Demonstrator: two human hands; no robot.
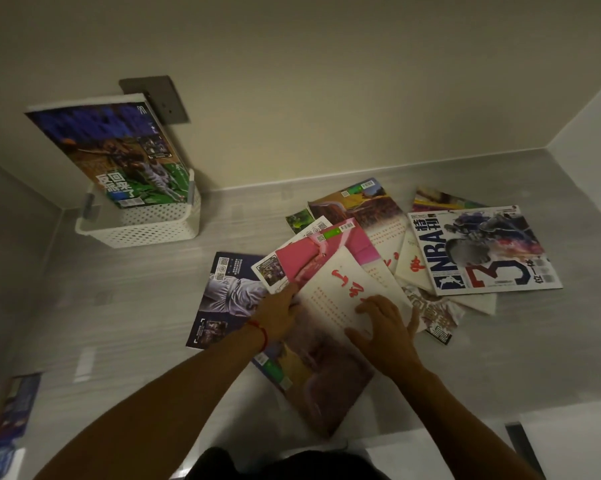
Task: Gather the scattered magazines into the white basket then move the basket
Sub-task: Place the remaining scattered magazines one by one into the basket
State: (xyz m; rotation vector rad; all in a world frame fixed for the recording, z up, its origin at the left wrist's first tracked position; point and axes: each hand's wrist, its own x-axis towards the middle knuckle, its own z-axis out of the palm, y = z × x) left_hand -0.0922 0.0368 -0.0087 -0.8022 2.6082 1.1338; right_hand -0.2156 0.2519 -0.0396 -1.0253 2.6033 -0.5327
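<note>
A white perforated basket (146, 226) stands at the far left by the wall with one blue and green magazine (112, 150) upright in it. Several magazines lie scattered on the grey floor at centre right. My left hand (278, 315) presses its fingers at the left edge of a white magazine with red script (340, 292), over a pink magazine (302, 261). My right hand (383, 330) grips the near edge of that white magazine, thumb out to the left. An NBA magazine (479, 251) lies at the right, and a brown magazine (323, 375) lies under my wrists.
A grey wall socket plate (160, 98) sits behind the basket. A dark blue magazine (219, 299) lies left of the pile. Another blue printed item (15, 407) lies at the near left edge. Walls close the space at back, left and right.
</note>
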